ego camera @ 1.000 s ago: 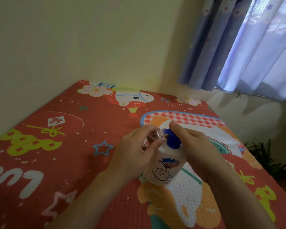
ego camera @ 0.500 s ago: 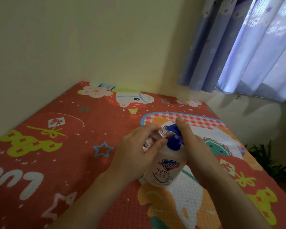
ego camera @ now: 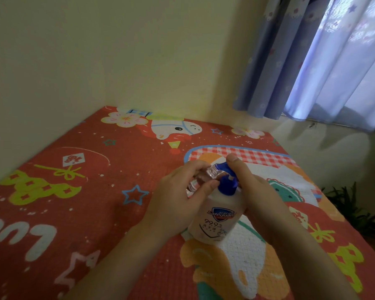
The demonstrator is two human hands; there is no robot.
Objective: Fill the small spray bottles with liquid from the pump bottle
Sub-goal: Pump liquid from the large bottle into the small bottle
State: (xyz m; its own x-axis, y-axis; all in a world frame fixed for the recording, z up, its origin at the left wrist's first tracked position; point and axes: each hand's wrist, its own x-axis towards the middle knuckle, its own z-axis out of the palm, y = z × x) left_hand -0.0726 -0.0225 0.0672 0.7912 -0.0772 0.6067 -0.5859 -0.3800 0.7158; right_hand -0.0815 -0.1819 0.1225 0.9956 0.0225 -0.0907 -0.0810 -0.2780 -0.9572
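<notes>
Here: one pump bottle (ego camera: 217, 215); one spray bottle (ego camera: 200, 179); two hands.

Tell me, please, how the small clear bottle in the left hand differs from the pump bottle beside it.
The small clear bottle is see-through and unlabelled, while the pump bottle is milky white with a printed label. The small bottle is far smaller and lies tilted in the left hand, mouth at the spout; the pump bottle stands on the mat. Only the pump bottle wears a blue pump head, under the right hand. Each has a hand on it.
</notes>
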